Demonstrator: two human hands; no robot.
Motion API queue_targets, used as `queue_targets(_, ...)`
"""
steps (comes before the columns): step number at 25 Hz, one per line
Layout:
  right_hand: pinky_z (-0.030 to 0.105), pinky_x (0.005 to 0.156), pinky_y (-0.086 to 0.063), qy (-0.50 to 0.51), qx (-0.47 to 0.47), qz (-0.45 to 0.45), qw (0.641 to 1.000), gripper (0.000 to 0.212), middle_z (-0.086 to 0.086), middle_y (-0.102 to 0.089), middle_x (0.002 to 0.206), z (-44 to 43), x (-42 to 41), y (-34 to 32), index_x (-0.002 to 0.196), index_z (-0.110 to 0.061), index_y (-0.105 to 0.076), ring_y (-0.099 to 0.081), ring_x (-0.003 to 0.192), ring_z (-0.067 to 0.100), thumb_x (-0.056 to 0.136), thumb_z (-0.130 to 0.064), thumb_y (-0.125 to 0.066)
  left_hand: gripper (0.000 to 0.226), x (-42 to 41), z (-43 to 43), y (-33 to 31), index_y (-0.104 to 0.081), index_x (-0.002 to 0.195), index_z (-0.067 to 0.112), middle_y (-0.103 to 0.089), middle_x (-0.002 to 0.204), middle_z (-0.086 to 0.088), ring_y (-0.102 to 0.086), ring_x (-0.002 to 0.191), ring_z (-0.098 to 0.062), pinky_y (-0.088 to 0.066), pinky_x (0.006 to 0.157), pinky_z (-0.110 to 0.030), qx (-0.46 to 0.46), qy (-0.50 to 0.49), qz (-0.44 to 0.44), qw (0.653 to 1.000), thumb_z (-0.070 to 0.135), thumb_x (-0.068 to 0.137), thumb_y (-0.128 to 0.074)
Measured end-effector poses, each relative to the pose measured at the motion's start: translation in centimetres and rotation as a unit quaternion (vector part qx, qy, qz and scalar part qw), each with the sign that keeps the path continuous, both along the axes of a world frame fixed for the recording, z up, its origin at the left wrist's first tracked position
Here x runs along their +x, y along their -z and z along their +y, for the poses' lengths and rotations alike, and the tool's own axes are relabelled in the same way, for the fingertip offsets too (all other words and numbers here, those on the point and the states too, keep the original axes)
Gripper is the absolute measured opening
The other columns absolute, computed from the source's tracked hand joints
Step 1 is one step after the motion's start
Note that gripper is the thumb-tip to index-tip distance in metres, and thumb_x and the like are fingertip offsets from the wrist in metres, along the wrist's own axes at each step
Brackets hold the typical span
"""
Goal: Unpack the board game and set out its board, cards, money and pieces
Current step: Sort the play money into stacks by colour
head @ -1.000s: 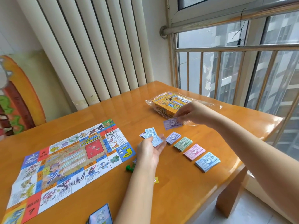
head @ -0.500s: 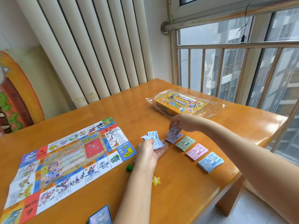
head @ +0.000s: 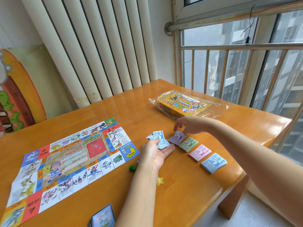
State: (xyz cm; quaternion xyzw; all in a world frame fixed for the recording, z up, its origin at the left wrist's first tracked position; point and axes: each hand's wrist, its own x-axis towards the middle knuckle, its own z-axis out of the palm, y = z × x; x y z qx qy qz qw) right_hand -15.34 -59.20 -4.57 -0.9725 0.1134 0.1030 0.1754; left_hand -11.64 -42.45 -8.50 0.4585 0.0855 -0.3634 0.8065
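Observation:
The paper game board (head: 73, 161) lies unfolded on the left of the wooden table (head: 180, 202). My left hand (head: 155, 154) is palm up and grips a fan of blue and purple play-money bills (head: 159, 138) under its thumb. My right hand (head: 188, 124) hovers over the purple bill pile (head: 176, 139), its fingertips touching the top note. In a row to the right lie a green pile (head: 188, 144), a pink pile (head: 200, 152) and a blue pile (head: 214, 163). A card deck (head: 102, 217) sits at the front edge.
The yellow game box (head: 183, 104) lies on its plastic wrap at the back right. A green playing piece (head: 132, 167) and a yellow star token (head: 159, 181) lie beside my left forearm. The table's right edge runs close to the blue pile, by the window bars.
My right hand carried a purple bill from near the box down onto the purple pile and loosened its fingers. My left hand stayed in place with its bills.

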Motion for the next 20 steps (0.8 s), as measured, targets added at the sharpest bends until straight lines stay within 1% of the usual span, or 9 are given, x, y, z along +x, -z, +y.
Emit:
queue_targets(3,0.031,0.080,-0.050,-0.015,-0.012,0.028,0.999,0.049,0.004,-0.056,0.123,0.2,0.1,-0.2,0.125,-0.025,-0.058,-0.059,0.106,0.024,0.083,0.001,-0.059,0.037,-0.1,-0.2,0.1,-0.032,0.136,-0.010,-0.045,0.128,-0.039,-0.047,0.117,-0.055,-0.041,0.088,-0.057,-0.019,-0.011,0.009,1.000,0.000,0.100,-0.030)
queue_targets(5,0.030,0.080,-0.050,-0.015,-0.008,0.030,0.999,0.050,0.005,-0.058,0.123,0.3,0.4,-0.3,0.125,-0.025,-0.058,-0.061,0.103,0.023,0.082,0.002,-0.059,0.038,-0.1,-0.3,0.1,-0.031,0.137,-0.009,-0.044,0.128,-0.039,-0.046,0.117,-0.054,-0.040,0.091,-0.057,-0.030,-0.020,0.014,0.999,0.000,0.101,-0.030)
queue_targets(7,0.029,0.078,-0.051,-0.016,-0.002,0.034,0.999,0.051,0.004,-0.058,0.123,0.4,0.6,-0.5,0.125,-0.025,-0.058,-0.061,0.096,0.020,0.082,0.002,-0.059,0.040,-0.1,-0.3,0.3,-0.028,0.139,-0.008,-0.042,0.129,-0.039,-0.047,0.117,-0.054,-0.041,0.091,-0.057,-0.037,-0.030,0.020,0.999,0.001,0.101,-0.031)
queue_targets(9,0.027,0.077,-0.050,-0.025,-0.002,0.043,0.999,0.051,0.003,-0.058,0.124,0.6,0.8,-0.6,0.126,-0.026,-0.057,-0.061,0.092,0.017,0.082,-0.001,-0.062,0.041,0.0,-0.3,0.5,-0.026,0.141,-0.007,-0.042,0.130,-0.039,-0.047,0.117,-0.053,-0.041,0.091,-0.056,-0.039,-0.034,0.024,0.998,0.002,0.101,-0.031)
queue_targets(12,0.030,0.083,-0.050,-0.042,-0.004,0.056,0.998,0.051,0.003,-0.056,0.126,0.7,1.2,-0.6,0.126,-0.029,-0.057,-0.061,0.104,0.023,0.081,-0.007,-0.069,0.041,0.1,-0.4,0.4,-0.027,0.141,-0.007,-0.042,0.131,-0.039,-0.046,0.118,-0.053,-0.040,0.094,-0.057,-0.041,-0.040,0.030,0.998,0.001,0.101,-0.030)
queue_targets(13,0.030,0.083,-0.050,-0.048,-0.010,0.059,0.997,0.051,0.004,-0.056,0.126,0.7,1.3,-0.5,0.126,-0.029,-0.058,-0.061,0.105,0.024,0.080,-0.008,-0.070,0.041,0.0,-0.4,0.4,-0.026,0.142,-0.006,-0.041,0.131,-0.038,-0.046,0.119,-0.053,-0.040,0.095,-0.057,-0.041,-0.043,0.033,0.998,0.001,0.101,-0.030)
queue_targets(15,0.028,0.077,-0.048,-0.054,-0.026,0.059,0.996,0.049,0.004,-0.056,0.125,0.7,1.5,-0.3,0.124,-0.028,-0.059,-0.061,0.102,0.023,0.080,-0.011,-0.072,0.042,-0.1,-0.4,0.3,-0.025,0.142,-0.006,-0.040,0.133,-0.038,-0.045,0.120,-0.053,-0.038,0.097,-0.058,-0.041,-0.045,0.035,0.998,0.001,0.101,-0.030)
queue_targets(18,0.021,0.064,-0.045,-0.053,-0.018,0.048,0.997,0.043,0.002,-0.056,0.123,0.6,1.7,0.0,0.119,-0.027,-0.061,-0.060,0.087,0.017,0.080,-0.014,-0.072,0.041,-0.1,-0.4,0.3,-0.025,0.142,-0.007,-0.040,0.133,-0.038,-0.044,0.121,-0.053,-0.038,0.097,-0.057,-0.038,-0.048,0.037,0.997,0.002,0.101,-0.029)
queue_targets(20,0.018,0.061,-0.044,-0.054,-0.014,0.045,0.997,0.041,0.000,-0.055,0.122,0.4,1.8,0.1,0.118,-0.029,-0.060,-0.058,0.083,0.014,0.080,-0.018,-0.073,0.040,0.0,-0.3,0.4,-0.027,0.141,-0.007,-0.041,0.133,-0.038,-0.045,0.120,-0.052,-0.039,0.096,-0.057,-0.030,-0.045,0.030,0.998,0.002,0.101,-0.029)
